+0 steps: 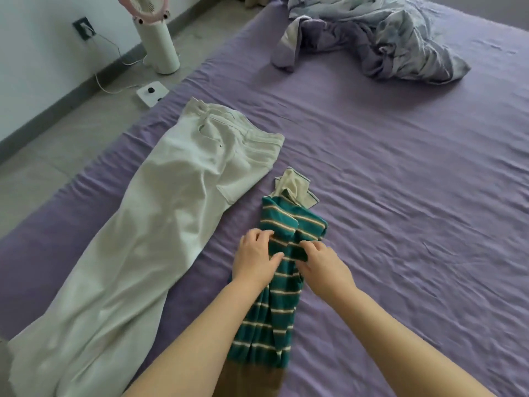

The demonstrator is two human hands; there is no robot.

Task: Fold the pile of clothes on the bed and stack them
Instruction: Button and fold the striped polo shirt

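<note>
soft, light knit: striped shirt (274, 287), just right of white trousers (148, 224). left hand (255, 259) and right hand (322, 263) pinching its bunched middle; better gripped at the collar end.

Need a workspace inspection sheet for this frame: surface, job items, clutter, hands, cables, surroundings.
Surface: purple bed sheet, wrinkled.
Job's things: green striped polo shirt folded into a narrow strip, cream collar away from the person; white trousers laid flat to its left, not folded; no stack seen.
Clutter: crumpled pale blue and purple bedding at the far end of the bed.
Hands: left hand and right hand both grip the shirt near its middle.
Cables: white cable runs from the wall socket along the floor.
Surroundings: white standing fan, small white device on grey tiled floor.
</note>
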